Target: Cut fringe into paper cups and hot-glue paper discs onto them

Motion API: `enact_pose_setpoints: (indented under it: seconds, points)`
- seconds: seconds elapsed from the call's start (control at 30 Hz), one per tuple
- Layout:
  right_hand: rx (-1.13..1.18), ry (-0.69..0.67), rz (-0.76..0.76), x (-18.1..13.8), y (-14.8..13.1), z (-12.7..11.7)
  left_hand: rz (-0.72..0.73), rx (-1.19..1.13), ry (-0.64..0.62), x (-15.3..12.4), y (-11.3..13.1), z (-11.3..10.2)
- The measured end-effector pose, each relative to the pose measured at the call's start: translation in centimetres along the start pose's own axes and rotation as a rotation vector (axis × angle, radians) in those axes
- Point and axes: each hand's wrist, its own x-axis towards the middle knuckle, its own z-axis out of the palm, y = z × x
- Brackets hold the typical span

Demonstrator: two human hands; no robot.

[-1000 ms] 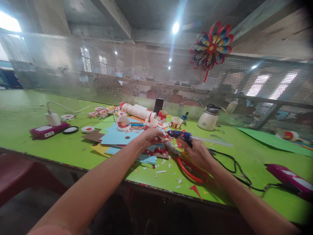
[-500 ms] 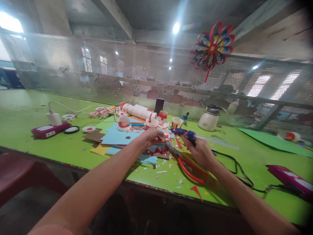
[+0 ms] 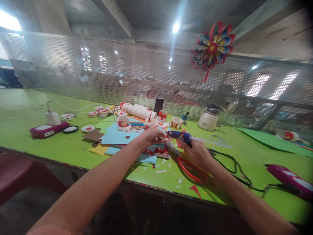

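In my right hand (image 3: 197,150) is a blue glue gun (image 3: 179,135), with a clear glue stick (image 3: 217,143) poking out of its back. Its nozzle points left and reaches the fingertips of my left hand (image 3: 154,136). That hand is closed in a pinch on a small white paper piece, mostly hidden by the fingers. Large scissors with red-orange handles (image 3: 189,171) lie on the table under my right hand, blades toward the left hand. Just beyond the left hand stands a red and white paper cup (image 3: 151,123).
Coloured paper sheets (image 3: 114,137) and scraps surround the hands. Behind are a stack of paper cups (image 3: 138,111), a dark upright phone (image 3: 158,105) and a white kettle (image 3: 208,120). Purple power strips (image 3: 47,130) sit on both sides; a black cord (image 3: 234,163) runs right.
My right hand has moved the glue gun left, bringing its nozzle up to my left fingertips. The left hand stays almost in place.
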Motion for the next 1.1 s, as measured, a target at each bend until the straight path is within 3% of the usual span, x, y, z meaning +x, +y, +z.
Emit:
enact_pose_setpoints:
  seconds: [0.53,0.67,0.87,0.97,1.1]
  points:
    - [0.011,0.121,0.033,0.3,0.4,-0.5,-0.01,0.023,0.016,-0.3,0.3,0.0]
    - [-0.079,0.172,0.143,1.2,2.4,-1.0,0.004,0.041,0.01,-0.1,0.4,0.0]
    - [-0.26,0.203,0.414,2.9,7.9,-3.2,0.073,0.06,-0.008,0.3,0.7,-0.7]
    - [-0.315,0.132,0.474,3.1,9.9,-3.6,0.084,0.067,0.005,0.6,0.6,-1.0]
    - [-0.338,-0.023,0.446,3.0,10.7,-2.5,0.077,0.072,0.017,0.8,0.5,-1.1]
